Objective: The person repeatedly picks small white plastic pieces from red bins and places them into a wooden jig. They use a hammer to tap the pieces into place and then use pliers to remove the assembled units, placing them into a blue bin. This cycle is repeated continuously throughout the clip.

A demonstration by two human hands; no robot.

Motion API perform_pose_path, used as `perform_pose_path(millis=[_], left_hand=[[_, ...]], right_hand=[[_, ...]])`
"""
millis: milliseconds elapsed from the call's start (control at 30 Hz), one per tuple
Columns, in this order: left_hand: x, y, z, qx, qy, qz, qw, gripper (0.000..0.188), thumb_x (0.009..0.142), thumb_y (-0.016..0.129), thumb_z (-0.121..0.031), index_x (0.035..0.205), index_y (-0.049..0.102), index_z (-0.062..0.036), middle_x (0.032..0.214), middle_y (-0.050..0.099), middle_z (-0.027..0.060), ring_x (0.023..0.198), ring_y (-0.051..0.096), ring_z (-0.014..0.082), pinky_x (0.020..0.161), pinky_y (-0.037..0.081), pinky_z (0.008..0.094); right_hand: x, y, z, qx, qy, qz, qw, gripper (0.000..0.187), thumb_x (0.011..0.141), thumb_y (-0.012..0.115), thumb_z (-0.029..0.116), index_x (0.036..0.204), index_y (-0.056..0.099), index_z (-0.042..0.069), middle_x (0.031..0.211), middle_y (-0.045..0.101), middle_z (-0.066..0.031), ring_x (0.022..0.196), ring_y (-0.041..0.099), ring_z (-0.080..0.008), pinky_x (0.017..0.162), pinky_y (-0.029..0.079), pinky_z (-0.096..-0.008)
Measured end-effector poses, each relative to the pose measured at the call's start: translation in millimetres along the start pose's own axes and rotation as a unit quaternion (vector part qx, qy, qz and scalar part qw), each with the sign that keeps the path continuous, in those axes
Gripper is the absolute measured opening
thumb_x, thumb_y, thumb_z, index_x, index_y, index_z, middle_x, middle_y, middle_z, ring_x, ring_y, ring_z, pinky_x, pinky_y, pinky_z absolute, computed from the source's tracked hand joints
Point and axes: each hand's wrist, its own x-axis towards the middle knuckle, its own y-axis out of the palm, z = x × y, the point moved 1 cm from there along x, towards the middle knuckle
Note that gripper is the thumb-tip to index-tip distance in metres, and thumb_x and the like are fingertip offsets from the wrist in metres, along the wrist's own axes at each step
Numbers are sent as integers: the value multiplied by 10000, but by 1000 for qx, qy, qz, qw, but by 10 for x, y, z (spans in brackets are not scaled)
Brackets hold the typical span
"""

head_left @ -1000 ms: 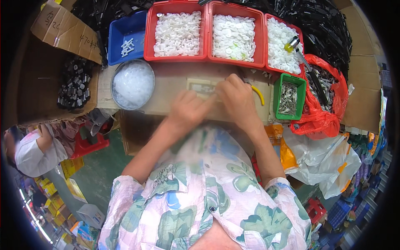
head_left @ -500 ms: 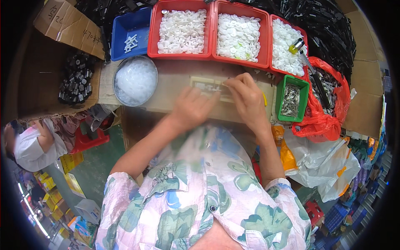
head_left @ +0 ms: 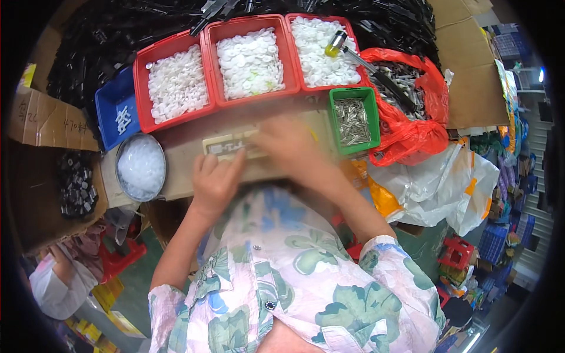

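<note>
A cream, narrow rectangular block (head_left: 225,139) lies on the work board, with small white and grey pieces in its recess. My left hand (head_left: 215,182) rests at the block's near edge, index finger stretched to the pieces and the other fingers partly bent; I see nothing held in it. Over the right end of the block, my right hand (head_left: 286,146) is smeared by motion. Its fingers cannot be made out, nor whether anything is in them. Beyond its wrist stands a green tray (head_left: 376,120) of small metal pins or screws.
Red bins (head_left: 213,59) of small white plastic parts line the back, beside a blue bin (head_left: 104,117). Left are a round bowl (head_left: 141,166) of translucent pieces and a carton (head_left: 53,126). A screwdriver (head_left: 347,50) lies across the right bin and a red bag (head_left: 432,88).
The view has swung right, so the bench appears farther left. My left hand, blurred before, is now steady by the block. My right hand's fingers were pinched at the block's right end; now they are blurred.
</note>
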Motion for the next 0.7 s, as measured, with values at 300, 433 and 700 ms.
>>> perform_pose_path(millis=[300,433,700], left_hand=[[39,-107,-35,-74,-35,10,997,361,774,794,-99,1122,721,-40,669,533,19,678,490,215,716,405,380],[114,-276,20,-103,-42,-2,994,339,758,775,-52,1092,725,-29,662,530,37,666,511,231,670,418,385],[184,-958,850,-17,-182,-87,979,166,797,752,-26,962,745,-3,752,661,113,726,602,274,673,474,393]], right_hand=[[-215,-1579,-1203,-221,183,-162,944,106,892,641,44,975,682,-8,952,676,-187,883,672,-348,786,522,-408],[-294,-1746,-1817,-265,275,-81,921,178,886,698,143,999,670,7,934,692,-195,887,681,-353,790,523,-430],[-309,-1800,-2142,-263,270,-47,925,183,856,732,106,904,597,-7,774,650,-139,714,640,-256,667,486,-385]])
